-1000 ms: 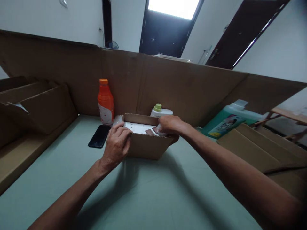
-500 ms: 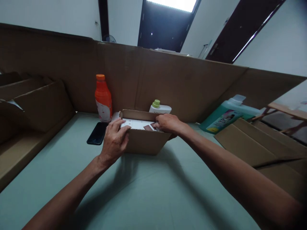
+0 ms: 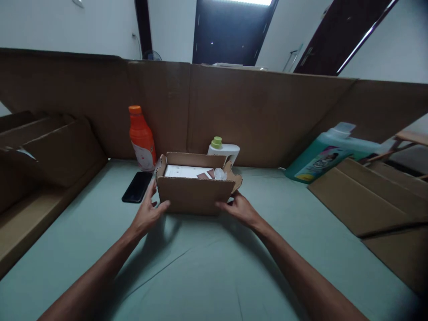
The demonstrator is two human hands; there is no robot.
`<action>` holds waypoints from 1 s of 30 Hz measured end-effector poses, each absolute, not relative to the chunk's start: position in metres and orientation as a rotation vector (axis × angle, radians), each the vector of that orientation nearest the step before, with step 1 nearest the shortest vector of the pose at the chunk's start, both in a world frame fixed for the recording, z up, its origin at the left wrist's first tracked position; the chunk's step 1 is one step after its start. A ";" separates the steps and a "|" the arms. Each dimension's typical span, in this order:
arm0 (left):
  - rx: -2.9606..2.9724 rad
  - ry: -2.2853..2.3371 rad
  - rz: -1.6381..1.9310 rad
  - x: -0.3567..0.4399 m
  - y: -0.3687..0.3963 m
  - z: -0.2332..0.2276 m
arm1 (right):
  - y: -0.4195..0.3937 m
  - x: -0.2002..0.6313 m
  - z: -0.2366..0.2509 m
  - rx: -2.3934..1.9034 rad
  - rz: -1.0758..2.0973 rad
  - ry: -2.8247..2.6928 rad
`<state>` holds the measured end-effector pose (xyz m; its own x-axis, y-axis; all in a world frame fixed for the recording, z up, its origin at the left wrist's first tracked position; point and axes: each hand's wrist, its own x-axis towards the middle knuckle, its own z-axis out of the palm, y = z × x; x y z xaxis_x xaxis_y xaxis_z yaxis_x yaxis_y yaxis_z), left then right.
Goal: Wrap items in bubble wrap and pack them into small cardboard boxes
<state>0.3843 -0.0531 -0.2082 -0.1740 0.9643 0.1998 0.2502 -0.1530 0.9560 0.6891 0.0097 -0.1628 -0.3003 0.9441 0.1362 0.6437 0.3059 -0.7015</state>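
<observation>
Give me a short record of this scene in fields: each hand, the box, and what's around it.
left hand: open, at the box's near left corner
right hand: open, at the box's near right bottom edge
cardboard box: open, on the green table, white item inside
phone: left of box
orange bottle: behind phone
white bottle: behind box
green jug: lying at right

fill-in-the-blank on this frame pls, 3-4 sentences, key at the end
1. Both hands are at the lower front corners of the small open ____ box.
2. The left hand lies nearest the black ____ on the green table.
3. The bottle left of the box is ____ in colour.
4. The white bottle behind the box has a ____ cap; the right hand is below it.

Missing words: cardboard; phone; orange; green
</observation>
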 end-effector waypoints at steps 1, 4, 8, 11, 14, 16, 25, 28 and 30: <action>1.406 1.397 1.385 0.394 -0.049 -0.205 | 0.011 0.682 -0.166 -1.399 0.735 -2.023; 1.375 1.346 1.420 0.424 -0.050 -0.195 | -0.003 0.684 -0.160 -1.438 0.711 -1.994; 1.340 1.284 1.374 0.446 -0.096 -0.189 | -0.057 0.718 -0.150 -1.567 0.586 -1.981; 1.214 1.287 1.326 0.432 -0.157 -0.192 | -0.102 0.711 -0.152 -1.491 0.608 -2.019; 1.061 1.512 1.370 0.395 -0.212 -0.200 | -0.124 0.665 -0.159 -1.250 0.776 -2.074; 0.979 1.677 1.425 0.372 -0.238 -0.204 | -0.127 0.630 -0.164 -1.107 0.852 -2.094; 0.880 1.715 1.704 0.342 -0.271 -0.202 | -0.107 0.564 -0.166 -1.041 0.860 -2.270; 0.838 1.775 1.813 0.319 -0.270 -0.197 | -0.091 0.524 -0.151 -0.941 0.909 -2.314; 0.797 1.881 1.879 0.295 -0.270 -0.192 | -0.076 0.484 -0.140 -0.779 0.979 -2.340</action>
<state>0.2953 -0.2699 -0.1920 -0.7745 0.6183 0.1335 0.1342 -0.0455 0.9899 0.4845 -0.0758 -0.1399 -0.7211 0.6604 0.2094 0.3145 0.5813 -0.7504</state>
